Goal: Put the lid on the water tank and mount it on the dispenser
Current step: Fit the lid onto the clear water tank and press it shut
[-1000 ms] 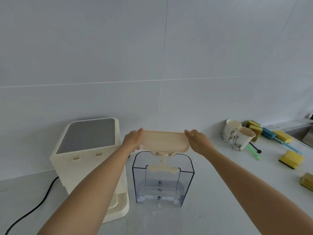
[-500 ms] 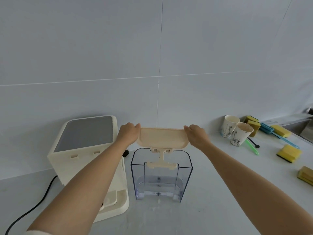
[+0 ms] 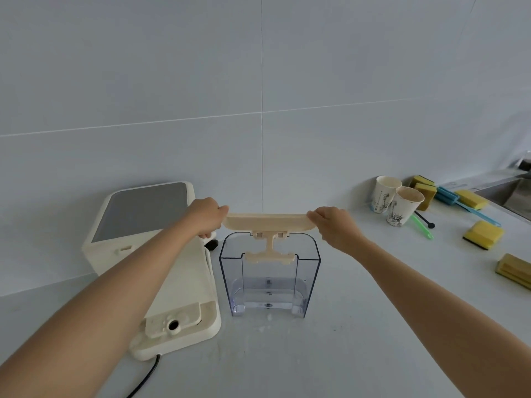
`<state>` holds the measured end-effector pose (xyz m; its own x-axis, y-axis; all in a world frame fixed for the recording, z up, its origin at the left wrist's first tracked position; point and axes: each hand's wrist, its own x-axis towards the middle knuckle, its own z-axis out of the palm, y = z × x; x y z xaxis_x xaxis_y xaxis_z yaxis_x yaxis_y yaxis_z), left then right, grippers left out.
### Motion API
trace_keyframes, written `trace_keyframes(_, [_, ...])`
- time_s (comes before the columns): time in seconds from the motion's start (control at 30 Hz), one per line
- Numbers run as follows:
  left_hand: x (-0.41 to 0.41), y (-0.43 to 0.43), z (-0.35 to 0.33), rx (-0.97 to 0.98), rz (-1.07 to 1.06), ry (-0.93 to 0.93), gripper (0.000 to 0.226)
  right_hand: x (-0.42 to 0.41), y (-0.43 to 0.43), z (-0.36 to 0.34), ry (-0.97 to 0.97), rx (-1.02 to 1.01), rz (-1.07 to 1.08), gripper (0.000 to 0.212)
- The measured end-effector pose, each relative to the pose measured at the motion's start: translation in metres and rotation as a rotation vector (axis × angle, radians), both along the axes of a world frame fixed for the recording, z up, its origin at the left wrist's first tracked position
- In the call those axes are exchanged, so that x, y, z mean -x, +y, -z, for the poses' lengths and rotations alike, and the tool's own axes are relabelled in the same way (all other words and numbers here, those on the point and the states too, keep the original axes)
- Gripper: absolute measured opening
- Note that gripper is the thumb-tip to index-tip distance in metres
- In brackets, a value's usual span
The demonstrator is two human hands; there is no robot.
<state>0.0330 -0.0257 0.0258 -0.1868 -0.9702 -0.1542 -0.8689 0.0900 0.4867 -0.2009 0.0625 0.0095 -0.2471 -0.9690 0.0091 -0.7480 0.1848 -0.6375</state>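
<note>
From the head camera I see my left hand and right hand each closed on one end of the cream lid, holding it level just above the open top of the clear water tank. The tank stands on the tabletop just right of the cream dispenser, near the back edge. Two paper cups toward the right edge carry drawings; I can read no writing.
</note>
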Motion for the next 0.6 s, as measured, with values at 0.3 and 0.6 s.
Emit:
trace_keyframes(0.3, [-0.01, 0.035, 0.028, 0.078, 0.041, -0.101, 0.038, -0.006, 0.037, 0.011, 0.283, -0.06, -0.114, 0.041])
trace_keyframes(0.6, [-0.014, 0.052, 0.051, 0.044, 0.041, -0.105, 0.037, -0.013, 0.05, 0.027, 0.408, -0.125, -0.16, 0.043])
